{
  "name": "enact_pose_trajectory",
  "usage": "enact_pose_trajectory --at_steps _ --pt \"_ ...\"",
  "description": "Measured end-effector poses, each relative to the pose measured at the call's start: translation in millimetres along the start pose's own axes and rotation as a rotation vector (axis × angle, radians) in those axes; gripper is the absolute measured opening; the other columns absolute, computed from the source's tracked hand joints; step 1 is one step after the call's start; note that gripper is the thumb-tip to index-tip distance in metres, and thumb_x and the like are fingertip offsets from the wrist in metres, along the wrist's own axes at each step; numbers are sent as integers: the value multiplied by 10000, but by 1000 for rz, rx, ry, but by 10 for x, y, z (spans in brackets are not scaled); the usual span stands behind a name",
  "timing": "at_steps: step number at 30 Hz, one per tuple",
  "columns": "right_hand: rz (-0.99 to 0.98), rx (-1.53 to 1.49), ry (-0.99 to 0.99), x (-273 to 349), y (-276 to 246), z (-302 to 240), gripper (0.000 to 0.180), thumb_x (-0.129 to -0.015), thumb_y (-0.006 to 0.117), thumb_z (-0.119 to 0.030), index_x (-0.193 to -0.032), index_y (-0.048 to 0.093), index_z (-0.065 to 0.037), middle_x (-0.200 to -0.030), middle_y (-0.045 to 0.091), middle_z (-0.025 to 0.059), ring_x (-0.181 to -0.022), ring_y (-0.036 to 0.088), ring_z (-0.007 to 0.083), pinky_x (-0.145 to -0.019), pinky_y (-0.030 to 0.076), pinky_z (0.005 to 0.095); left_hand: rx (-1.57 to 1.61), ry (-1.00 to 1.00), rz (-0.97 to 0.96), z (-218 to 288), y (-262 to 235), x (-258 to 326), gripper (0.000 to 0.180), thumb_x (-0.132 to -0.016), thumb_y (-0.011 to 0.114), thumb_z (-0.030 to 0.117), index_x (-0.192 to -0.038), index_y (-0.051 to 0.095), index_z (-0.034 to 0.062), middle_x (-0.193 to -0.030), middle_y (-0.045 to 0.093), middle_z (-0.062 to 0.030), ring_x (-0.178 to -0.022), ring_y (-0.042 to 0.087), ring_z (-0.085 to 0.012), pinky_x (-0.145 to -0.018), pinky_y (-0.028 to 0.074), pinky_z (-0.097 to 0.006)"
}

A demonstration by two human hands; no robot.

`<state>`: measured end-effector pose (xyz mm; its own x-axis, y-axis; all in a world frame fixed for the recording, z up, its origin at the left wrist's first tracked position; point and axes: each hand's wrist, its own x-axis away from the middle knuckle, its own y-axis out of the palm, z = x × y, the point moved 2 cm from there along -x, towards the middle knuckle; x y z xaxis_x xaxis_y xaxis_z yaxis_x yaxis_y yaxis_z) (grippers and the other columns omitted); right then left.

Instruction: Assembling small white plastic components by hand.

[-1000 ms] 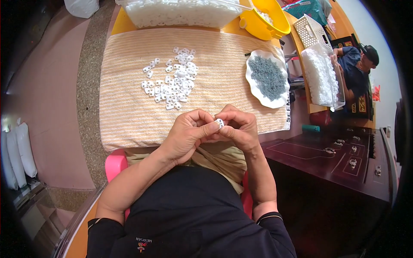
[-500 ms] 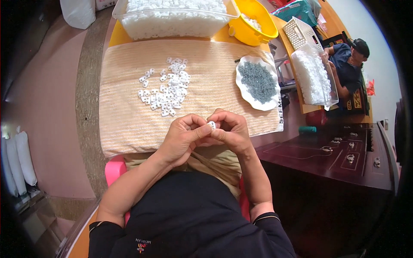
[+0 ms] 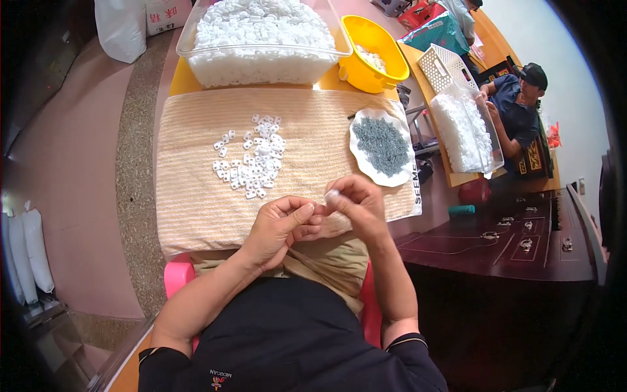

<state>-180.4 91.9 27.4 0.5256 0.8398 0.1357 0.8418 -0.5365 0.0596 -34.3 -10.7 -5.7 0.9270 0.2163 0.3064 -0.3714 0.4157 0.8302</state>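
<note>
Over the near edge of a striped beige towel [image 3: 189, 202], my two hands are close together. My right hand [image 3: 364, 206] pinches a small white plastic piece [image 3: 332, 196], blurred by motion. Just left of it, my left hand [image 3: 277, 228] is closed, thumb against fingers; whether something tiny sits in its tips I cannot make out. Beyond my left hand, a loose pile of small white two-hole plastic pieces [image 3: 251, 166] lies on the towel. To the far right stands a white scalloped plate [image 3: 359, 163] full of small dark grey pieces [image 3: 384, 147].
At the far edge is a large see-through bin [image 3: 261, 68] heaped with white pieces, beside a yellow basin [image 3: 356, 65] holding some pale pieces. Off to the right, another person [image 3: 513, 104] works at a white-filled tub [image 3: 464, 130]. A dark red cabinet [image 3: 450, 245] stands near right.
My fingertips have drawn slightly apart, the white piece going with my right hand. The view has tilted, so the table items appear lower.
</note>
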Motion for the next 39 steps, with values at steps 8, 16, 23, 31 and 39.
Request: enact_pose_trajectory --at_steps 8,16,23,31,39 --pt "462 351 -406 -1020 -833 -1016 239 -843 673 -63 -1029 631 82 -864 653 98 -742 636 140 -688 541 263 -79 12 18 -83 3 24 163 -920 608 105 -1048 616 3 -1005 660 -90 -839 642 -123 -764 572 -290" --pt "300 370 -378 -1435 -782 -810 345 -868 650 -89 -1152 585 95 -874 653 98 -729 620 122 -693 525 240 -65 44 6 -46 11 51 135 -914 611 79 -1032 620 14 -1016 650 -77 -862 628 -112 -751 559 -263" --pt "-253 687 -276 -861 193 -126 178 -804 698 -30 -976 676 9 -851 656 45 -716 591 80 -608 476 241 -138 82 -22 -101 14 52 120 -905 631 85 -1010 632 27 -981 651 -51 -828 623 -96 -739 554 -253" --pt "-197 1056 -489 -773 546 -43 187 -786 686 -96 -964 692 -38 -898 653 121 -760 639 280 -677 502 343 -154 154 -12 -111 79 99 141 -895 659 127 -970 637 11 -854 643 -33 -764 601 -81 -690 526 -226" --pt "-134 1047 -556 -760 491 110 138 -807 658 -143 -916 693 -66 -924 642 120 -790 630 334 -694 500 405 -153 150 49 -74 57 96 137 -894 659 133 -969 640 20 -836 647 -26 -752 609 -71 -669 527 -215"
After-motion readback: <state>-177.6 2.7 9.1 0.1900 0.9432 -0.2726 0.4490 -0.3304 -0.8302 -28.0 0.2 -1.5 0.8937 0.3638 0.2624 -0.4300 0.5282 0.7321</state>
